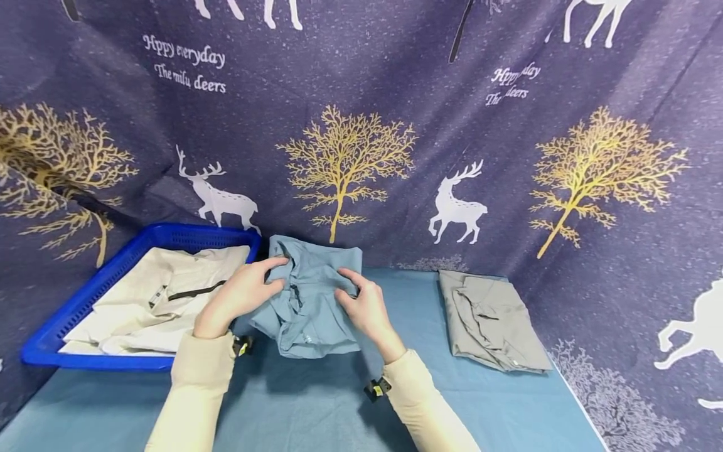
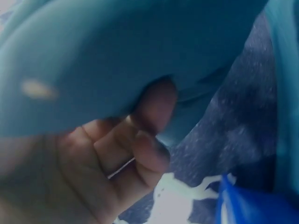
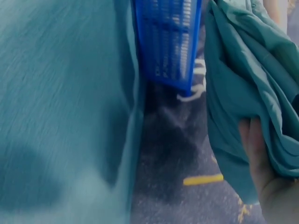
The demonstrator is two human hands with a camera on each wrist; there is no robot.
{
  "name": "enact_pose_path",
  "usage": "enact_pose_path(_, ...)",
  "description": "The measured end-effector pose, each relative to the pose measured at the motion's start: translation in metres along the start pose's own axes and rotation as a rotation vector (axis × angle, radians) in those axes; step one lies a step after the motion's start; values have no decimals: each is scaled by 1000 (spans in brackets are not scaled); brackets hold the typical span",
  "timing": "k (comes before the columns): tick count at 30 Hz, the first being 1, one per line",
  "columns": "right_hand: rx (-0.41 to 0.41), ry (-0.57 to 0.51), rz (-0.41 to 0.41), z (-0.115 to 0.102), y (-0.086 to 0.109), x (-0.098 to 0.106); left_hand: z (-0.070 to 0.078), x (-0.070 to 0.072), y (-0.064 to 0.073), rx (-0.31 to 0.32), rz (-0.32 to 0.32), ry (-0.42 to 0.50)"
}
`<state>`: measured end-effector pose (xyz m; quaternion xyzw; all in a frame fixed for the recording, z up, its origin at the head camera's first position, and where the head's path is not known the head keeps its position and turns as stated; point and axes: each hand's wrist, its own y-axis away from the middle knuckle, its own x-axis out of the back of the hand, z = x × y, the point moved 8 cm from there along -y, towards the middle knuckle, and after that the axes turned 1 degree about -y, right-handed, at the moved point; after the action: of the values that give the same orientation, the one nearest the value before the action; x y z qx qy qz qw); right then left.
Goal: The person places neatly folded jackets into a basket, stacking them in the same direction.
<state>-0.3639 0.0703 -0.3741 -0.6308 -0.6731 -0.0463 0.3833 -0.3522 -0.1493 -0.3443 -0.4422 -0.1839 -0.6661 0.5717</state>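
Observation:
Both hands hold a folded blue garment (image 1: 322, 301) raised a little over the table, its lower edge casting a shadow there. A short dark zip or cord shows on its front. My left hand (image 1: 246, 292) grips the left side; in the left wrist view the bent fingers of the left hand (image 2: 112, 154) are partly covered by the cloth. On the right side, my right hand (image 1: 367, 307) pinches the fabric. The right wrist view shows the right hand (image 3: 264, 172) with fingers against the underside of the hanging garment (image 3: 233, 93).
At left stands a blue plastic basket (image 1: 107, 361) holding off-white clothing (image 1: 192, 270) with a black strap. A folded grey garment (image 1: 494, 323) lies on the right of the blue-covered table (image 1: 305, 402). A dark curtain (image 1: 373, 69) printed with deer and trees hangs behind.

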Motion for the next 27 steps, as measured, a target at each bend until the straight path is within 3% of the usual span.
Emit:
enact_pose_path(3,27,-15,-11,-9,-2,-7,1,12,4,-27,-4,-54)
enact_pose_path(8,86,-48,4,-24,-5,-17,5,35,11,-142,-2,-122)
enact_pose_path(11,109,-63,5,-31,-7,-24,3,48,14,-178,-6,-161)
enact_pose_path(16,105,-86,-3,-45,-11,-37,-9,63,18,-146,-43,-187)
enact_pose_path(27,104,-140,-24,-87,-21,-68,-53,100,31,-45,-87,-225)
